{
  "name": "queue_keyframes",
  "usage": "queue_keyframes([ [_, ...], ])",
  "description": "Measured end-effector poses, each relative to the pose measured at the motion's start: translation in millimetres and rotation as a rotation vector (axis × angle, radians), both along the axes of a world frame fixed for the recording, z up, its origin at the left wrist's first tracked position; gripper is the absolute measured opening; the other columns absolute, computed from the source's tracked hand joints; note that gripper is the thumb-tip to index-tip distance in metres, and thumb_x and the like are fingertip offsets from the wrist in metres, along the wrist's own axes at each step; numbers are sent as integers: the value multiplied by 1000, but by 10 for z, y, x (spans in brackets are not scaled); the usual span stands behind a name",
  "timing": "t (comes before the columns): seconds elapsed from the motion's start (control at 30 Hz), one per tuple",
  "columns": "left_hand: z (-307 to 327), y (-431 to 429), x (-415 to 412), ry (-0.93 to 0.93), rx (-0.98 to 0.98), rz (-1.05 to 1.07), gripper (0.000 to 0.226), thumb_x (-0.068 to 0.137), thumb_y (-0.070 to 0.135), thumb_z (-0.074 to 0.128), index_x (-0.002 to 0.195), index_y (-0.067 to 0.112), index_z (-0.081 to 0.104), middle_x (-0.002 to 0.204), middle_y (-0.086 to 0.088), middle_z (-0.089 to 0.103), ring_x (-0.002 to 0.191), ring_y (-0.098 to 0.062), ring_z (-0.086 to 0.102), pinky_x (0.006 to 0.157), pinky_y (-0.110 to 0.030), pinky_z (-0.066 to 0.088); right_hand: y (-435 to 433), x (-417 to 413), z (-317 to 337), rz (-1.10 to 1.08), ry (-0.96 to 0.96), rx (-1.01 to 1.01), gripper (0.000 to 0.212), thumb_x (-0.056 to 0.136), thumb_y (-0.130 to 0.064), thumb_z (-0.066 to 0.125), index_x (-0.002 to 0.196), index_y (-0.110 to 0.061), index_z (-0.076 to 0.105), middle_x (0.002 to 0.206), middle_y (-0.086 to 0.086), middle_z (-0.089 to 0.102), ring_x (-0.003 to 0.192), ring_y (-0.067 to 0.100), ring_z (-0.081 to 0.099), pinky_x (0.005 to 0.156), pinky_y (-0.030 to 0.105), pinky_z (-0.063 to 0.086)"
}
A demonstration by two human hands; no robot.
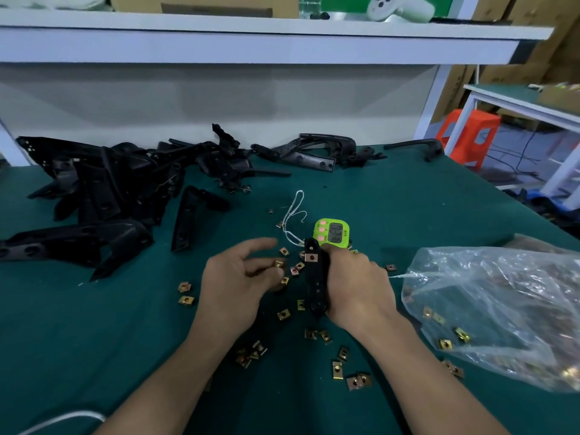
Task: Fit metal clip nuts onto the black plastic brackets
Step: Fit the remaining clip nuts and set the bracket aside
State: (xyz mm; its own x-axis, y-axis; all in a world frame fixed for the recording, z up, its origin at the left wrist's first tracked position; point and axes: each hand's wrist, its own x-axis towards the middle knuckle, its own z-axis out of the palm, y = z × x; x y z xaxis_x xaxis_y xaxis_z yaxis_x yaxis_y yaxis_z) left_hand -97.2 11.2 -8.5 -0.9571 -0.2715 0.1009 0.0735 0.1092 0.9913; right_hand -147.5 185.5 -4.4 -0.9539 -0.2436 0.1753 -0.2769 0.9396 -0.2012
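Bearing one brassy clip nut [311, 257], black bracket [315, 285]

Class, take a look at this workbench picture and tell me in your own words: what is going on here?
A person is assembling parts on a green table. The right hand grips a black bracket, which already carries a fitted clip nut near its far end. The left hand pinches a loose clip nut beside it. Other scattered nuts lie around; a bracket pile waits at far left.
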Motion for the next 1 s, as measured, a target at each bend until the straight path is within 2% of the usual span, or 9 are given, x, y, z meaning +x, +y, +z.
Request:
queue_keyframes([
  [0.07, -10, 23, 3, -26, 37, -41, 31, 80, -3, 81, 87, 27, 79, 81, -3, 79, 69, -16, 75, 63, -20, 58, 5, -15, 8, -7, 7, -5, 42, 73, -14, 69, 107, -33, 53, 89, 1, 68, 83, 33, 67, 64, 34, 39],
  [0.13, -19, 59, 17, -45, 19, -89, 26, 79, 0, 82, 83, 25, 81, 77, -6, 78, 66, -17, 74, 60, -22, 58, 13, -25, 18, -19, 17, -27, 41, 74, -16, 67, 108, -32, 52, 89, 2, 69, 83, 34, 67, 64, 34, 39],
  [0.3, -23, 96, 27, -58, -40, -106, 38, 87, -4, 72, 93, 32, 83, 71, -6, 76, 60, -17, 70, 61, -23, 55, 49, -35, 51, -34, 38, -67, 41, 72, -17, 64, 109, -32, 52, 87, 1, 69, 82, 35, 66, 64, 34, 38],
  [0.43, 17, 112, 55, -30, -43, -3, 28, 84, 2, 78, 84, 30, 81, 74, -1, 78, 60, -16, 73, 59, -23, 57, 47, -14, 53, -20, 38, -64, 45, 72, -15, 64, 112, -32, 52, 87, 2, 70, 82, 35, 67, 64, 34, 38],
  [0.57, 97, 133, 109, -3, 9, -36, 21, 64, 20, 92, 77, 26, 77, 65, -7, 75, 52, -16, 69, 50, -23, 54, 30, -9, 51, -11, 27, -66, 42, 74, -19, 67, 110, -33, 52, 87, 1, 70, 82, 33, 68, 63, 33, 40],
  [0.7, 128, 133, 148, -11, -26, -80, 31, 55, 42, 89, 63, 17, 73, 55, -9, 69, 41, -18, 61, 41, -23, 47, 19, -2, 41, -9, 11, -69, 40, 75, -20, 69, 108, -33, 52, 87, 1, 69, 81, 34, 68, 63, 34, 43],
  [0.77, 130, 140, 149, -46, -4, -110, 27, 62, 39, 87, 63, 16, 74, 55, -11, 68, 42, -19, 62, 41, -23, 47, 17, 0, 47, -17, 17, -63, 42, 75, -19, 69, 110, -35, 52, 88, 1, 69, 82, 33, 68, 64, 34, 43],
  [0.87, 131, 146, 134, -102, 58, -214, 15, 78, 17, 82, 65, 10, 77, 61, -15, 70, 49, -20, 67, 46, -24, 53, 8, 7, 52, -27, 24, -53, 42, 76, -19, 68, 111, -35, 52, 88, 1, 69, 83, 32, 68, 64, 34, 41],
  [1.0, 127, 119, 143, -171, 109, -331, 16, 92, 2, 70, 78, 6, 78, 74, -20, 74, 61, -21, 72, 54, -24, 57, -14, 9, 66, 6, 21, -45, 44, 74, -20, 70, 110, -35, 51, 88, 1, 69, 86, 33, 68, 64, 33, 39],
])
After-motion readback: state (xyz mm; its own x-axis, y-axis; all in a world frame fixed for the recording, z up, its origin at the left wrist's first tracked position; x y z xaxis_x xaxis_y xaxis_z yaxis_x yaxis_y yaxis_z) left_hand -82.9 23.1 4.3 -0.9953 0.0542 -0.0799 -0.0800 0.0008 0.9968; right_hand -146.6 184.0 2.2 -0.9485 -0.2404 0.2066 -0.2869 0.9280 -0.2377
